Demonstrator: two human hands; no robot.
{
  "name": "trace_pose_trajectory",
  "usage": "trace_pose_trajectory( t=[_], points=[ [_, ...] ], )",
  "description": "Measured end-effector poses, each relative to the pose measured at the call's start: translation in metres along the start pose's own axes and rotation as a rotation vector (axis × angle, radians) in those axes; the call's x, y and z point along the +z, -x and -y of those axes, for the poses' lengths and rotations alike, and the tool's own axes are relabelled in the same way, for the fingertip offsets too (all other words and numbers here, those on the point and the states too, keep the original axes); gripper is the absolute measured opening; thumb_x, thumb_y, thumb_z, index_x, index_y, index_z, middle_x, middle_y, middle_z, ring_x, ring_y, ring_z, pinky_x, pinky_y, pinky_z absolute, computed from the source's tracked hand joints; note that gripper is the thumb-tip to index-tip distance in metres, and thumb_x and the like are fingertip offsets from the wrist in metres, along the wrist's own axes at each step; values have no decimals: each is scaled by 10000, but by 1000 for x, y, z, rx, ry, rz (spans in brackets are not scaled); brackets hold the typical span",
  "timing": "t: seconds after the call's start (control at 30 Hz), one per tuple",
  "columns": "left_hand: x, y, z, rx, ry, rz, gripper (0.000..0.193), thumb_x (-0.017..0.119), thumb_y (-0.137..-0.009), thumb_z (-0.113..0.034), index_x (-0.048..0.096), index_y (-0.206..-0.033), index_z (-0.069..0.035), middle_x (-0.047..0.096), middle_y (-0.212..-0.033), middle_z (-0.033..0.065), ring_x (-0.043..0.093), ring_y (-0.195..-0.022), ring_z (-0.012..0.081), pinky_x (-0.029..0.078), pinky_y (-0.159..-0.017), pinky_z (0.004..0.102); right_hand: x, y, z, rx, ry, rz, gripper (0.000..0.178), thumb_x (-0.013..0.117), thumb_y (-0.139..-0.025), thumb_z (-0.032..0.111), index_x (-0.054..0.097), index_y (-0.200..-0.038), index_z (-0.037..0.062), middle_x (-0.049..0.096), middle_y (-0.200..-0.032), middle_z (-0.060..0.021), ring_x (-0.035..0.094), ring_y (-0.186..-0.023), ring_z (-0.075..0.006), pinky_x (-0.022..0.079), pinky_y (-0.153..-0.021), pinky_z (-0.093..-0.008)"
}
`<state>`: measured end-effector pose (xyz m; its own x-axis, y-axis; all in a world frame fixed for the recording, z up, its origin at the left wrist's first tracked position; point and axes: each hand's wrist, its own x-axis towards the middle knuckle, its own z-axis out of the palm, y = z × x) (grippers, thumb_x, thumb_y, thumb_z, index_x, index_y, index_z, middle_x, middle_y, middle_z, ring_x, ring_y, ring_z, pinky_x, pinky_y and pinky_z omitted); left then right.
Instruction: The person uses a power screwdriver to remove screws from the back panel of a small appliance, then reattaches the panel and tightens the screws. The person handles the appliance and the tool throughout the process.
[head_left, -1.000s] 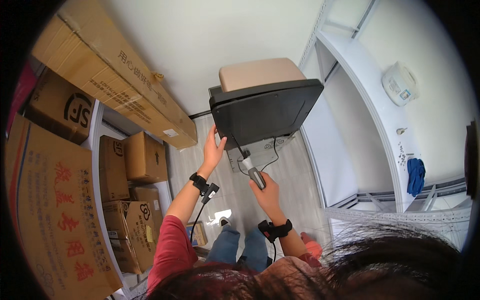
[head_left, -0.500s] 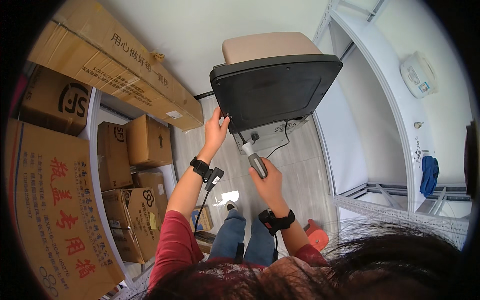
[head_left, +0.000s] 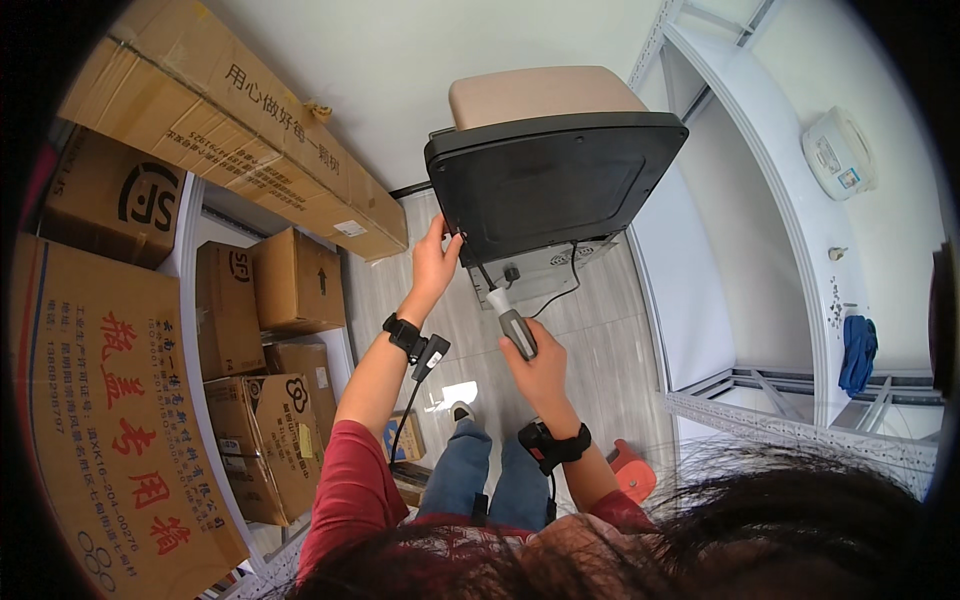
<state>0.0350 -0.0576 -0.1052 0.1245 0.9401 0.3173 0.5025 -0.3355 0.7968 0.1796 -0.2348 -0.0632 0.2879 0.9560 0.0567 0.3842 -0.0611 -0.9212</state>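
Note:
A screwdriver (head_left: 514, 328) with a grey and white handle is gripped in my right hand (head_left: 541, 366). Its shaft slants up and left to the lower left corner of a black panel (head_left: 560, 185). My left hand (head_left: 432, 268) holds that same corner, its fingers bent around the edge beside the screwdriver's tip. The tip itself is hard to make out. Behind the tilted panel rises a rounded beige part (head_left: 545, 92). Beneath it is a grey metal box (head_left: 540, 272) with round vents, a plug and a black cable (head_left: 573, 272).
Cardboard boxes (head_left: 295, 285) fill the shelving on the left, with a long carton (head_left: 260, 140) above. At right, white shelving (head_left: 800, 250) holds a white tub (head_left: 838, 155) and a blue bundle (head_left: 858, 355). A red object (head_left: 632, 472) lies on the floor by my right arm.
The view has shifted very slightly. Both hands, the screwdriver and the panel keep practically the same positions relative to each other.

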Motion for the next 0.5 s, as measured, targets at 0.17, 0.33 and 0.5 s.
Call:
trace_pose_trajectory(
  t=[0.17, 0.33, 0.5],
  points=[
    [1, -1, 0, -5, 7, 2, 331, 606, -842, -87, 498, -1151, -33, 650, -913, 165, 637, -845, 342, 500, -742, 378, -1, 4, -4, -37, 11, -33, 325, 687, -788, 191, 612, -1038, -3, 642, -785, -124, 605, -648, -204, 466, -594, -303],
    [5, 2, 3, -10, 9, -16, 349, 607, -846, -95, 493, -1169, -31, 652, -909, 159, 637, -831, 336, 502, -737, 379, -9, 9, 2, 22, 6, 9, 369, 694, -779, 220, 592, -1039, -21, 641, -871, -202, 630, -750, -361, 491, -638, -383],
    [12, 4, 14, -46, 98, -22, 397, 623, -846, -116, 479, -1205, -27, 639, -955, 147, 626, -882, 308, 497, -761, 370, -13, 12, 3, 23, 15, 10, 364, 693, -780, 224, 595, -1038, -13, 641, -875, -201, 630, -759, -361, 490, -644, -382]
  ],
)
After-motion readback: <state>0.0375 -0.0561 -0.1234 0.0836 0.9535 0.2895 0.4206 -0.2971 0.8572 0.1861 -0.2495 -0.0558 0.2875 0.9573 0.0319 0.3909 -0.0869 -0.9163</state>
